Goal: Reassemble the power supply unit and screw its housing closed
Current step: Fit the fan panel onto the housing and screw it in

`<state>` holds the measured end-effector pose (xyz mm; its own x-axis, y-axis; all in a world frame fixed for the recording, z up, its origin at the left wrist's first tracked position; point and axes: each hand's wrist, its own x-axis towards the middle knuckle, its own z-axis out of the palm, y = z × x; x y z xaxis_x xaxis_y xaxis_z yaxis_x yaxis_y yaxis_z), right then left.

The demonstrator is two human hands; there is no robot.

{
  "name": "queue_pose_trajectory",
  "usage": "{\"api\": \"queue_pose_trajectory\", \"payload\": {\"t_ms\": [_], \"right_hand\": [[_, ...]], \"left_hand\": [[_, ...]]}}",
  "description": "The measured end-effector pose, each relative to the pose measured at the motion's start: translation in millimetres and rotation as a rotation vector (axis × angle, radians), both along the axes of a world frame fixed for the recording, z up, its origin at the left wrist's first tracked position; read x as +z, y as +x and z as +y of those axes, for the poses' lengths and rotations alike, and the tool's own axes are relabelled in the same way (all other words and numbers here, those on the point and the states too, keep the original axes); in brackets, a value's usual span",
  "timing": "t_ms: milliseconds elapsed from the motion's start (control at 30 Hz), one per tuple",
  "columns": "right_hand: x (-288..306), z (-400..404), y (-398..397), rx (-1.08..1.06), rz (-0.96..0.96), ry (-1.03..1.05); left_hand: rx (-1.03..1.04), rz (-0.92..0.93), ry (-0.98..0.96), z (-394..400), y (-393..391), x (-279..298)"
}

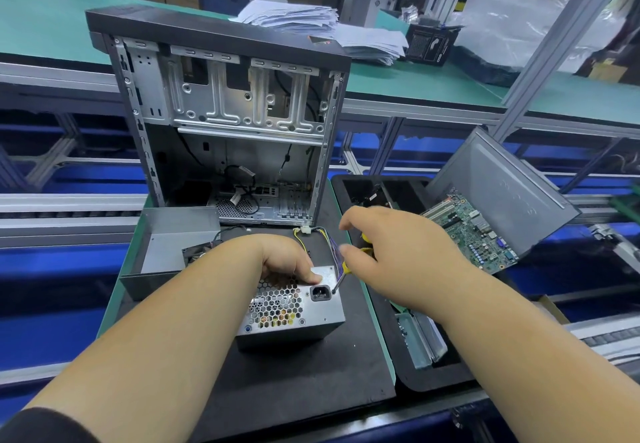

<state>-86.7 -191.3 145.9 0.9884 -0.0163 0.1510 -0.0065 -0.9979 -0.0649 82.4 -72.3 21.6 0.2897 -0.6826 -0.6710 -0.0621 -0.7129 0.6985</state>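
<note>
One power supply unit (294, 307) at lower centre on a black mat (294, 383), mesh-and-socket face toward the camera, long axis running left to right. One screwdriver (349, 266), yellow handle up right, tip down left beside the socket. Left hand (287, 262) curled over the unit's top. Right hand (398, 252) gripping the handle. One open computer case (221, 123) behind; one motherboard (474, 231) right. No legible writing.
</note>
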Motion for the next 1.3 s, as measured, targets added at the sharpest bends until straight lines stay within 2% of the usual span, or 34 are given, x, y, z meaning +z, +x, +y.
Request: {"api": "queue_pose_trajectory", "payload": {"t_ms": [100, 233, 400, 567, 700, 867, 1033, 1233, 1300], "right_hand": [[0.7, 0.1, 1.0, 0.038, 0.01, 0.045], [-2.5, -1.4, 1.4, -0.023, -0.026, -0.087], [-1.0, -2.1, 1.4, 0.031, -0.019, 0.059], [-1.8, -3.5, 1.9, -0.024, -0.034, -0.081], [-1.5, -2.1, 1.8, 0.026, -0.006, 0.059], [-3.7, -1.8, 3.6, -0.034, -0.018, -0.098], [-0.8, -1.9, 3.5, 0.008, -0.01, 0.049], [-2.5, -3.1, 3.6, -0.02, -0.028, -0.084], [-1.5, -2.6, 2.7, -0.015, -0.028, -0.037]], "left_hand": [[-0.006, -0.001, 0.002, -0.1, 0.6, -1.3], [0.009, 0.008, -0.005, -0.6, 1.4, -2.0], [0.012, 0.008, -0.003, -0.8, 2.1, -3.0], [0.011, 0.025, -0.003, -0.9, 3.2, -3.5], [0.013, 0.021, 0.002, -0.5, 4.8, -5.4], [0.016, 0.04, -0.004, -0.5, 6.2, -5.9], [-0.001, 0.023, 0.006, -1.4, 5.7, -5.6], [-0.007, 0.05, 0.007, -0.6, 5.4, -3.2], [-0.004, 0.043, 0.009, -0.8, 5.7, -3.2]]}}
